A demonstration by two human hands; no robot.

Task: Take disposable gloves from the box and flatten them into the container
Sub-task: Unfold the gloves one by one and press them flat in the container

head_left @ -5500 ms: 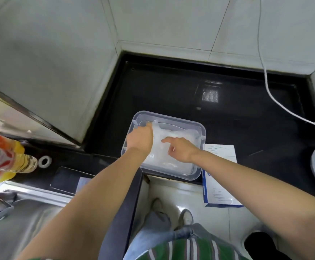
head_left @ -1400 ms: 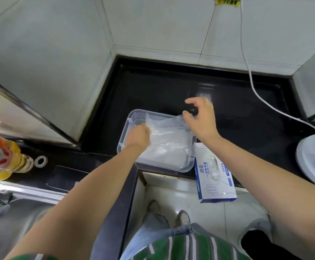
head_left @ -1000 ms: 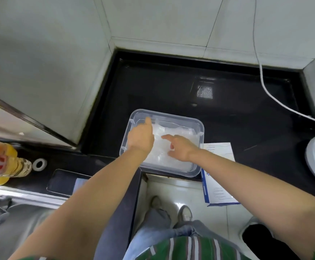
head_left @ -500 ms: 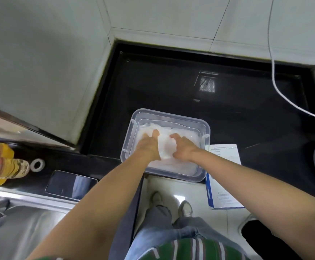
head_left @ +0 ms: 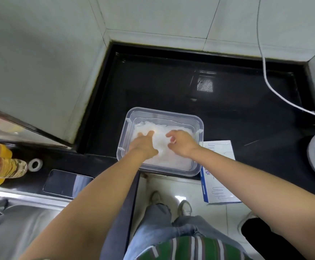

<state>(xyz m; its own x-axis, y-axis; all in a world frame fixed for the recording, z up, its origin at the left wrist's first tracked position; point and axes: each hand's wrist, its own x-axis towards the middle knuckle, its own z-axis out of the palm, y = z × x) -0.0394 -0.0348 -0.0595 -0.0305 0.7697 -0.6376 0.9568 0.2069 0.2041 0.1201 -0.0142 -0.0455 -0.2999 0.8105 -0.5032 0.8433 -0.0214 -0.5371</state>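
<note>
Black stone counter (head_left: 171,87) — fills the centre of the frame, with tiled walls meeting in a corner above it.

Item 1: clear plastic container (head_left: 164,112), rectangular, lower centre, at the counter's near edge.

Item 2: glove box (head_left: 218,184), white and blue card, just right of the container, reaching past the counter's edge.

Item 3: disposable gloves (head_left: 171,160), a pale translucent heap inside the container, covering its floor.

Item 4: left hand (head_left: 143,145), fingers laid out flat, pressing the left side of the heap.

Item 5: right hand (head_left: 182,145), fingers bent over the right side of the heap. Whether it pinches film or only presses cannot be told.

Handling, as judged: the film looks nearly weightless, limp and slippery, apt to spring back up and cling to skin — best worked with flat palms from the middle outward. Lift gloves singly by a cuff edge, and lightly, since film this thin probably tears.
</note>
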